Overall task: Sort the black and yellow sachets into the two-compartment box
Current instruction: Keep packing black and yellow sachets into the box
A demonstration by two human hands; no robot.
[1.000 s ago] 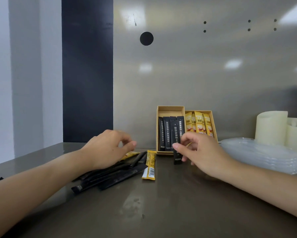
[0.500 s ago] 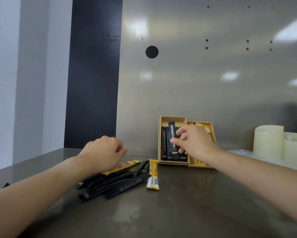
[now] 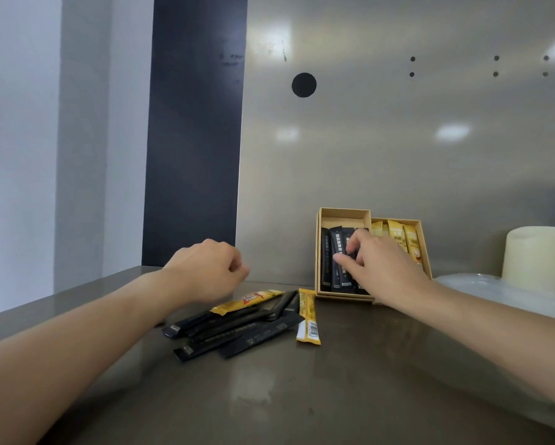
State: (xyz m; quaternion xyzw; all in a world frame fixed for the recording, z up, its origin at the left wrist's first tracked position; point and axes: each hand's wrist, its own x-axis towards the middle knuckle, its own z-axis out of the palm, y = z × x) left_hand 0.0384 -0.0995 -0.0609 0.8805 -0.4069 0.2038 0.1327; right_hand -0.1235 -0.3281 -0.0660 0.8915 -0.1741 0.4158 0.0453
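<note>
- Two hands work over the desk (image 3: 350, 396); the right hand (image 3: 379, 268) reaches into the cardboard box (image 3: 343, 213), its grip pinched on a black sachet (image 3: 338, 248) between thumb and fingertips (image 3: 340, 257); that sachet lies in the left compartment, tilted across the other black sachets (image 3: 326, 261) that lie lengthwise there
- the left hand (image 3: 205, 271) hangs above the loose pile with its fingers curled into a loose fist; nothing shows in its grip, though the palm side is hidden
- the right compartment holds yellow sachets (image 3: 395, 232), side by side, their lower ends covered by the right hand
- the box stands against the steel back wall (image 3: 398, 149), near the back edge of the desk
- just in front of the box and to its left lies the loose pile of black sachets (image 3: 237, 329), fanned and overlapping; one yellow sachet (image 3: 247, 301) lies on top of it, partly under the left hand; a second yellow sachet (image 3: 308, 316) lies at the pile's right edge, barcode end toward the person
- at the far right stand two cream cylinders (image 3: 533, 258) on or behind a stack of clear plastic lids (image 3: 494, 293); which, I cannot tell
</note>
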